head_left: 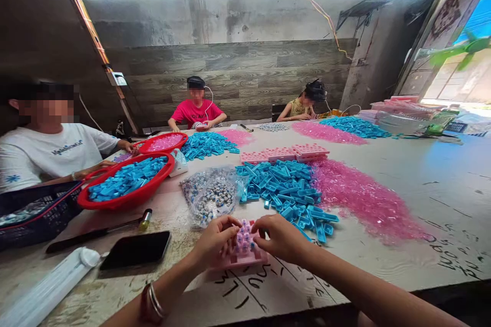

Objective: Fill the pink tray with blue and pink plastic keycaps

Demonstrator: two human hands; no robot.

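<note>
- The left hand is at the left side of a pink tray, fingers bent and thumb close to them; whether it pinches a small part cannot be told.
- The right hand comes in from the other side, fingers curled over the tray's right part; its grip on anything is likewise too small to make out.
- The pink tray lies on the counter between the two hands, directly in front of the person, with small pale pieces with bluish dots set in its upper part.
- Just beyond the left hand is a clear plastic bag of small metallic-looking parts.
- A heap of blue pieces lies beyond the tray, touching a heap of clear pink pieces on its right.
- Behind the blue heap stand stacked pink trays.
- To the left, a black phone lies flat near a white cylindrical object.
- Farther left, a red basin holds more blue pieces, beside a dark basket.
- A co-worker in a white shirt sits by that basin; two others sit across the counter.
</note>
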